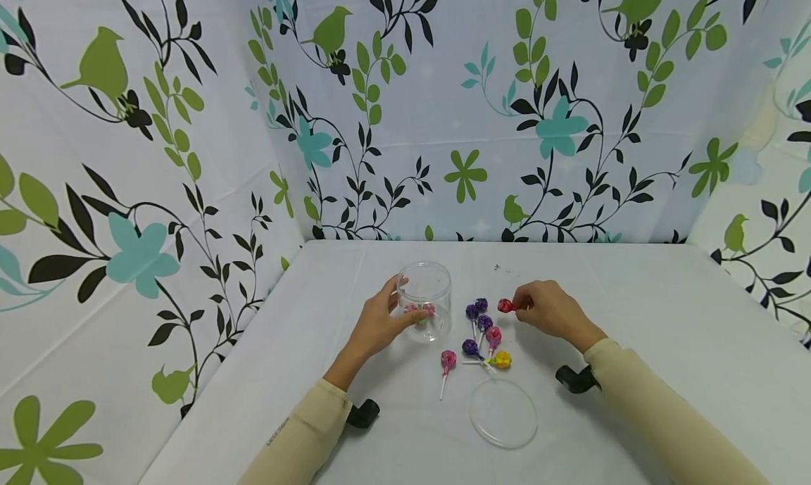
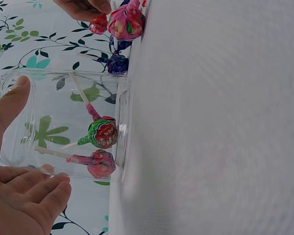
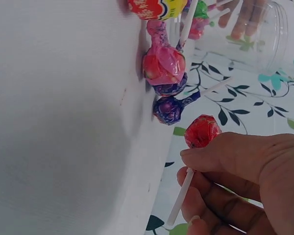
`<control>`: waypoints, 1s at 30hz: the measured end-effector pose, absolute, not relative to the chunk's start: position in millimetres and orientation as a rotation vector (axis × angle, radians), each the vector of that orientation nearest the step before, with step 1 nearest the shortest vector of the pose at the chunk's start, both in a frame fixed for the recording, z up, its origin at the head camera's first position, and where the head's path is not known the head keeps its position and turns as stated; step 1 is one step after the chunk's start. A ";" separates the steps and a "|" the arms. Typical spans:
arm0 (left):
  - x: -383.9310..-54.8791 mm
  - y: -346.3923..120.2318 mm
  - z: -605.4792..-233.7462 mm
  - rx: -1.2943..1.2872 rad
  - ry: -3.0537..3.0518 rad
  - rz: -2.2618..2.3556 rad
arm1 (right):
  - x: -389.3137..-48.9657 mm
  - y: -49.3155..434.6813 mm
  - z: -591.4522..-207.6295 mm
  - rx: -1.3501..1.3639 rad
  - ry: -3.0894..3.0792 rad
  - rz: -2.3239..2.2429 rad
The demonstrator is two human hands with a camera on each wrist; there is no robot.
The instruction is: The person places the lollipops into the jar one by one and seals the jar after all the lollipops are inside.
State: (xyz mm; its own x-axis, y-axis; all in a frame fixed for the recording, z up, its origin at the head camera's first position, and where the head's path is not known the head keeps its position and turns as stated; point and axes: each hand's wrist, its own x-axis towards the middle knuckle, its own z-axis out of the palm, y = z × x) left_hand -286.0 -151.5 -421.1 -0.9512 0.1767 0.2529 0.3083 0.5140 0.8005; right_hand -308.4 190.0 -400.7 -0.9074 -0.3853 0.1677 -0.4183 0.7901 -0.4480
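Observation:
A clear plastic jar (image 1: 437,288) stands upright and without a lid on the white table, with several lollipops (image 2: 102,164) at its bottom in green, red and pink wrappers. My left hand (image 1: 378,321) holds it from the left, thumb on the near side and fingers round the far side. To the right, my right hand (image 1: 550,310) pinches a red lollipop (image 3: 202,131) between thumb and forefinger, just below the candy, its white stick pointing away from the head. Between the hands lies a loose group of purple lollipops (image 1: 470,348), a pink lollipop (image 1: 493,336) and a yellow lollipop (image 1: 502,360).
Another pink lollipop (image 1: 448,360) lies apart, in front of the jar. Nearer the front, a clear round lid (image 1: 503,414) rests flat on the table (image 1: 405,443). Patterned cloth (image 1: 405,140) hangs behind and at both sides.

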 end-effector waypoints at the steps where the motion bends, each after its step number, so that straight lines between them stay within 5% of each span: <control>1: -286.0 -151.5 -421.2 -0.419 -2.610 -1.423 | -308.4 189.5 -400.3 0.654 -2.905 0.754; 30: -284.0 -151.1 -418.5 -0.417 -2.620 -1.423 | -304.6 168.5 -367.5 0.733 -2.768 0.758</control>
